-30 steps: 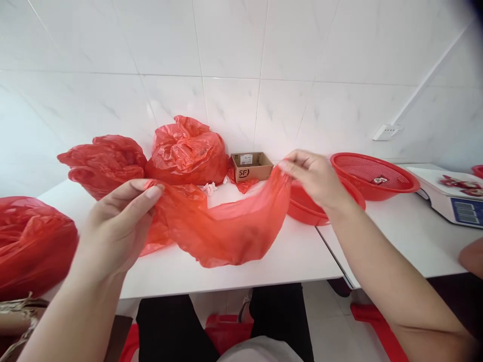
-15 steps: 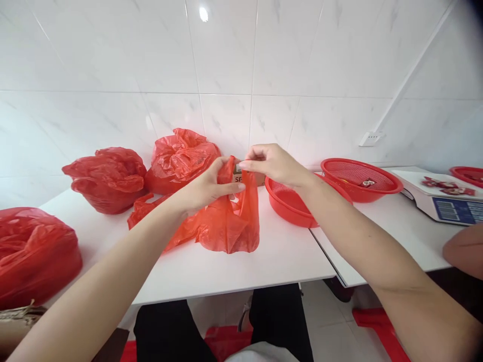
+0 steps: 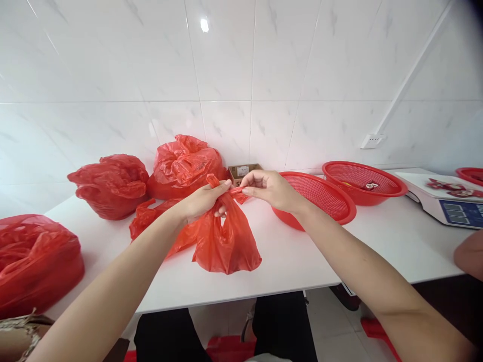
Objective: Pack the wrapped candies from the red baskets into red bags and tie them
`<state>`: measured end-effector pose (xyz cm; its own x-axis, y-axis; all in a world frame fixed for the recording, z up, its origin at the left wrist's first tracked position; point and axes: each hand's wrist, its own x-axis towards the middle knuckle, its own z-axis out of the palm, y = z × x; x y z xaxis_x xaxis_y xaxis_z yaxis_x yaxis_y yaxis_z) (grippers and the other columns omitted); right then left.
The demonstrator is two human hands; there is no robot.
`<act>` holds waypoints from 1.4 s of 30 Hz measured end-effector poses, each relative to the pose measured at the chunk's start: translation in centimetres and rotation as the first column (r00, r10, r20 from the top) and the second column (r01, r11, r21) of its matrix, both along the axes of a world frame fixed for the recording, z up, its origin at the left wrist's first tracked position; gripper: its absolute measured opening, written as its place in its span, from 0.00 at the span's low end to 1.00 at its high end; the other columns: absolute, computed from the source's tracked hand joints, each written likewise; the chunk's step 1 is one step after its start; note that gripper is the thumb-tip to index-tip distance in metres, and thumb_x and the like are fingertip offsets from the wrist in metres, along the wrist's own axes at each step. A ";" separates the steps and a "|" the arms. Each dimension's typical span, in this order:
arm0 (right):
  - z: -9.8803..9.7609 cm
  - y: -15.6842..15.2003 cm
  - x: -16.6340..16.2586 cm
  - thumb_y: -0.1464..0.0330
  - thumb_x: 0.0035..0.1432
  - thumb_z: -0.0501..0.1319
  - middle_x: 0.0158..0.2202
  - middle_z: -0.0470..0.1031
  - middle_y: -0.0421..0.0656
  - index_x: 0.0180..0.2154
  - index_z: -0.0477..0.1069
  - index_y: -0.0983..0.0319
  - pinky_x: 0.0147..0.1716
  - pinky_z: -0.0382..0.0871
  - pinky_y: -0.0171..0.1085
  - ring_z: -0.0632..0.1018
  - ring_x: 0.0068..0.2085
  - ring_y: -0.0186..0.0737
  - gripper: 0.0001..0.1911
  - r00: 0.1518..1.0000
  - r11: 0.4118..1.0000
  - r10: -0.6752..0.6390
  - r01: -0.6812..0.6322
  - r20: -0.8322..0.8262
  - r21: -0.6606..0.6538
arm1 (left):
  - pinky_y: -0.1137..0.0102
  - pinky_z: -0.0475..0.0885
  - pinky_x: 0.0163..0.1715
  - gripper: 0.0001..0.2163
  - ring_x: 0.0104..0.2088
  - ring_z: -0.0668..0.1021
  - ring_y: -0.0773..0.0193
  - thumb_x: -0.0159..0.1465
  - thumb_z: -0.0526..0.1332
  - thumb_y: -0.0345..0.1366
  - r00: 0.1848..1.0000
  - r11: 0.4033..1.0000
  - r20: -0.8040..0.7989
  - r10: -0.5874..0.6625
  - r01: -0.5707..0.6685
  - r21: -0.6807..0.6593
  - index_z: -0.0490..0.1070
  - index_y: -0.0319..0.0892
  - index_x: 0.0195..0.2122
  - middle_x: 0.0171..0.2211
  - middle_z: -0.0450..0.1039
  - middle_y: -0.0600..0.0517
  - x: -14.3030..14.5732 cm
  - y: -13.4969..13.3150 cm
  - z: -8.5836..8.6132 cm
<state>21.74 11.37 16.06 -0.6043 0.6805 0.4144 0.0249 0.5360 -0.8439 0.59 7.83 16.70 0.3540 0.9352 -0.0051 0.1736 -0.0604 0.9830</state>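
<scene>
Okay, so nearest up there's the person's black trousers under the table edge, plus some torn cardboard in the near left corner. A stuffed red bag sits just past that, and a bit of another person's arm pokes in on the right. Mid-table is the main thing: a small red bag, its neck bunched up in the left hand, while the right hand pinches a twisted end of it between thumb and fingers. Can't tell if its bottom touches the white table. A loose red bag lies left of it, and a red mesh basket sits to the right, with a second basket and a scale further right. Farther back on the left are two bulky red bags, then a small carton near the tiled wall.
</scene>
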 end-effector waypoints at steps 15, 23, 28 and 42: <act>-5.1 0.0 -2.9 0.62 0.66 0.55 0.54 0.72 0.42 0.54 0.69 0.55 0.57 0.64 0.41 0.71 0.56 0.39 0.16 0.990 0.970 0.104 -0.121 -0.093 -0.211 | 0.73 0.64 0.24 0.12 0.24 0.71 0.67 0.55 0.55 0.22 0.876 0.704 -0.353 0.329 0.022 0.710 0.72 0.43 0.36 0.27 0.72 0.55 -0.1 -1.6 -1.7; -3.3 -0.8 -0.2 0.55 0.66 0.53 0.31 0.77 0.40 0.29 0.69 0.61 0.41 0.65 0.38 0.75 0.36 0.36 0.19 0.998 0.999 -0.042 0.041 0.051 0.008 | 0.69 0.71 0.38 0.10 0.40 0.79 0.60 0.70 0.54 0.36 0.764 0.496 -0.415 0.495 0.143 0.856 0.74 0.43 0.43 0.40 0.79 0.49 -2.0 -3.0 -4.6; -4.4 1.5 1.8 0.54 0.65 0.55 0.29 0.80 0.42 0.26 0.65 0.60 0.37 0.64 0.37 0.78 0.35 0.39 0.20 0.952 0.965 -0.262 0.257 0.156 0.048 | 0.71 0.65 0.27 0.12 0.29 0.73 0.64 0.70 0.53 0.36 0.695 0.526 -0.511 0.506 0.221 0.821 0.69 0.41 0.30 0.26 0.72 0.52 -3.9 -6.4 -6.6; -4.5 -0.8 -0.9 0.54 0.63 0.56 0.32 0.76 0.42 0.30 0.69 0.61 0.40 0.71 0.39 0.78 0.38 0.38 0.18 0.995 0.991 -0.092 0.095 0.043 -0.093 | 0.64 0.64 0.54 0.20 0.53 0.72 0.55 0.68 0.52 0.51 0.947 0.953 0.209 0.245 -0.275 0.129 0.77 0.45 0.38 0.51 0.73 0.46 -2.8 -7.6 -8.4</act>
<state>20.86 10.60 11.56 -0.5505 0.7698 0.3229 0.1050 0.4476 -0.8881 -2.22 0.27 8.28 0.0790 0.9786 0.1898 0.0168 -0.1916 0.9813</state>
